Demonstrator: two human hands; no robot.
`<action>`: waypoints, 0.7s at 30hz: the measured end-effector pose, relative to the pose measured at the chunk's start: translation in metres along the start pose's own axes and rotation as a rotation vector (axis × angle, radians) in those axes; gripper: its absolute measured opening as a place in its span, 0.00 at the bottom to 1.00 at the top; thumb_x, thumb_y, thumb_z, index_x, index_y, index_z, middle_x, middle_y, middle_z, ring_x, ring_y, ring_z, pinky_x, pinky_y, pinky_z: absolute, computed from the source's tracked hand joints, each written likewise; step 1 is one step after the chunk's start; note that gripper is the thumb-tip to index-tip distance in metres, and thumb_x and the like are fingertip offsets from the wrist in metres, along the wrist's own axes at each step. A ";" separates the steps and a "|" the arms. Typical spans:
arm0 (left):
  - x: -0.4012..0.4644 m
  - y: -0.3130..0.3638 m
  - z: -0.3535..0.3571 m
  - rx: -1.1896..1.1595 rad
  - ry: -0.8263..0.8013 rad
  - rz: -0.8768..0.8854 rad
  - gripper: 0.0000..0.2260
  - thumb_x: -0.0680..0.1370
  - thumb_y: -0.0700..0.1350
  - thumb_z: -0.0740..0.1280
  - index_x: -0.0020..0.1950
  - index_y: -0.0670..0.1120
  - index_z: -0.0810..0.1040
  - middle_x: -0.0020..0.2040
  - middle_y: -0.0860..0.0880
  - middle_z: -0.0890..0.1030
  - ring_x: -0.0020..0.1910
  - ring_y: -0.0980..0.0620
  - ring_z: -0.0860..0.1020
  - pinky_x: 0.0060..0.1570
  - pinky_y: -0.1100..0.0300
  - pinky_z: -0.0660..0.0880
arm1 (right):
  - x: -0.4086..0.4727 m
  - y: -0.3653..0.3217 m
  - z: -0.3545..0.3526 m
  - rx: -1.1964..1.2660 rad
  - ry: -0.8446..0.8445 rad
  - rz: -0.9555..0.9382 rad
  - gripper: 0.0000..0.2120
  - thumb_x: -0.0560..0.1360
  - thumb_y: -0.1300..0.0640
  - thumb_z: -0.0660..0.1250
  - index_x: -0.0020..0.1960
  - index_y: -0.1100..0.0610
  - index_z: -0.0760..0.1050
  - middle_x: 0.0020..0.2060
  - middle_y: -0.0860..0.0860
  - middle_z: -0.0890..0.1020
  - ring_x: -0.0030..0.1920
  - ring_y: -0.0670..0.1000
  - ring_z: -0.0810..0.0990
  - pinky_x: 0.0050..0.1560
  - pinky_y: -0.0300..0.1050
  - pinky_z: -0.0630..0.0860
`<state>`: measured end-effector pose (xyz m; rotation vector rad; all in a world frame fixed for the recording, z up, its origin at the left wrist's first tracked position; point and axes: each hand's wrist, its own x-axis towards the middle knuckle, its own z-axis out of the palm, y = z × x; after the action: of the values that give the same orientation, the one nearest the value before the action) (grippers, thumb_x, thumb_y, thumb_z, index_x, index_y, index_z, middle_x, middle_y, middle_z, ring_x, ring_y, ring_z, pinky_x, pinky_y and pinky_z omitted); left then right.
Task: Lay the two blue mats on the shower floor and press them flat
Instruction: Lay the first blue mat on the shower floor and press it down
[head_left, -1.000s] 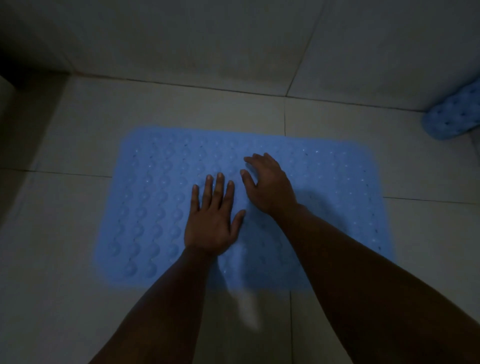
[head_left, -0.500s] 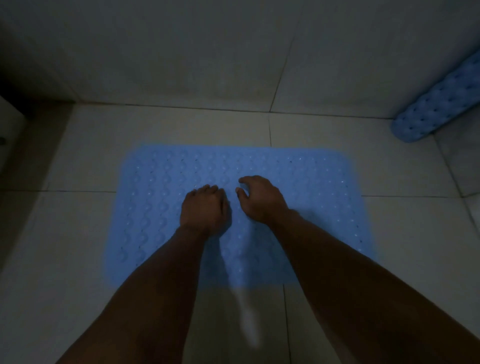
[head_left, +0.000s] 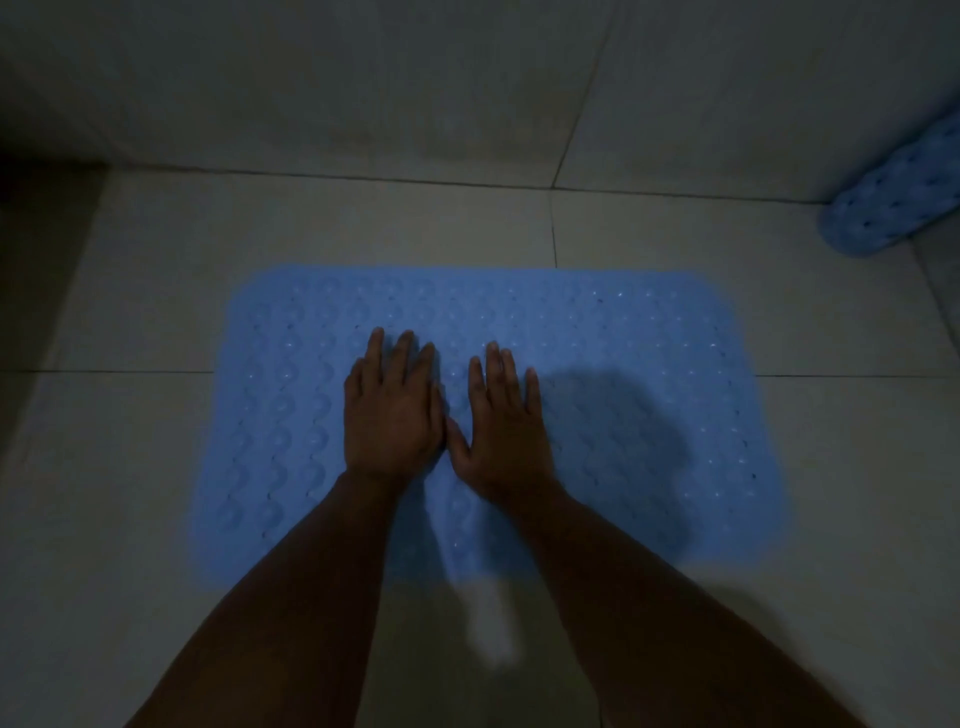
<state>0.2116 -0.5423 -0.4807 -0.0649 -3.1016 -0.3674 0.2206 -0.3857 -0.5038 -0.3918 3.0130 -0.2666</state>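
Both hands have uncurled since half a second ago, when they sat bunched up on the mat; the fingers are straight again and spread forward. At this moment the left hand (head_left: 392, 410) lies palm down with its fingers stretched out flat, pressing on the middle of the flat mat (head_left: 649, 374). Just beside it, the right hand (head_left: 506, 421) lies the same way, fingers straight and a little apart, thumb angled toward the left hand so the two nearly touch. Neither hand grips anything. That mat is spread out on the tiled floor (head_left: 130, 441), its long side running left to right, with rows of raised bumps and small holes across its surface; a dark shadow falls on it to the right of the right hand. A rolled mat (head_left: 893, 202), also blue, rests at the far right where the floor meets the wall (head_left: 363, 78), well apart from the flat one.
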 end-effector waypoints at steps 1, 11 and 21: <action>0.000 -0.003 0.002 0.006 0.004 -0.008 0.24 0.83 0.53 0.53 0.78 0.46 0.68 0.79 0.44 0.66 0.82 0.41 0.55 0.75 0.41 0.62 | -0.001 0.000 0.001 -0.002 -0.003 0.003 0.37 0.81 0.38 0.50 0.82 0.61 0.52 0.82 0.60 0.49 0.82 0.59 0.43 0.79 0.64 0.47; 0.003 -0.011 -0.010 -0.028 0.016 -0.073 0.25 0.83 0.54 0.51 0.78 0.46 0.68 0.80 0.44 0.65 0.82 0.41 0.53 0.75 0.40 0.59 | 0.002 -0.002 -0.009 0.056 -0.121 0.011 0.42 0.80 0.32 0.48 0.83 0.59 0.45 0.82 0.57 0.42 0.82 0.56 0.37 0.80 0.62 0.39; 0.000 0.030 -0.025 -0.048 -0.050 -0.053 0.27 0.82 0.55 0.48 0.77 0.47 0.69 0.78 0.43 0.68 0.81 0.39 0.57 0.73 0.39 0.63 | 0.037 0.046 -0.111 0.407 -0.272 0.188 0.31 0.83 0.38 0.55 0.81 0.52 0.59 0.79 0.54 0.64 0.79 0.56 0.60 0.79 0.52 0.57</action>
<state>0.2128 -0.5188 -0.4494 0.0071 -3.1492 -0.4489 0.1614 -0.3332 -0.4056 -0.0971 2.6163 -0.7268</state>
